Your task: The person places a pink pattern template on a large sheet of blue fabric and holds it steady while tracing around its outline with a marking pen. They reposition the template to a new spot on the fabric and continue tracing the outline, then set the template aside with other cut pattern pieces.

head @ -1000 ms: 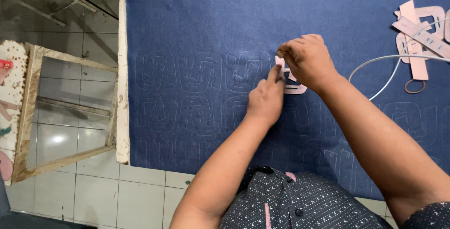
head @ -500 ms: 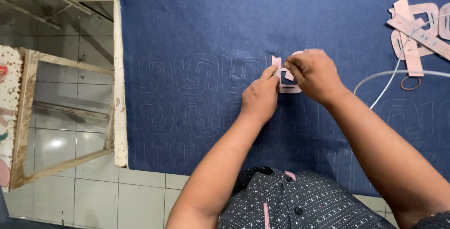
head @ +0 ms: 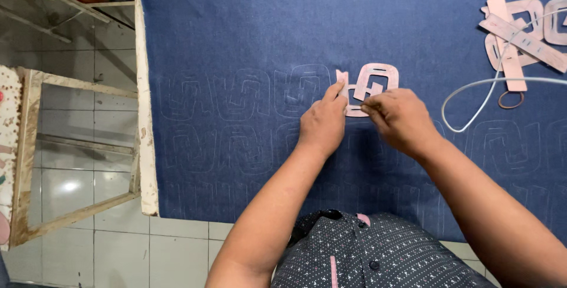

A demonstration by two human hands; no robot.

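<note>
A pink cut-out stencil (head: 372, 84) with looped, squarish openings lies flat on blue denim cloth (head: 248, 40). My left hand (head: 322, 124) presses its left edge down with the fingertips. My right hand (head: 398, 118) is closed in a pinch at the stencil's lower middle; a marking tool may be in it, but the fingers hide it. Faint chalk outlines of the same shape (head: 242, 96) run in rows across the cloth.
More pink stencils and strips (head: 520, 31) lie at the top right, beside a white cable (head: 496, 84) and a small ring (head: 509, 100). The table's worn white edge (head: 144, 117) runs down the left; beyond it are a wooden frame (head: 29, 146) and tiled floor.
The view shifted, so hands and stencil sit a little lower and further right. My right hand slid down off the stencil's upper loop, uncovering it. My left hand still holds the left edge.
</note>
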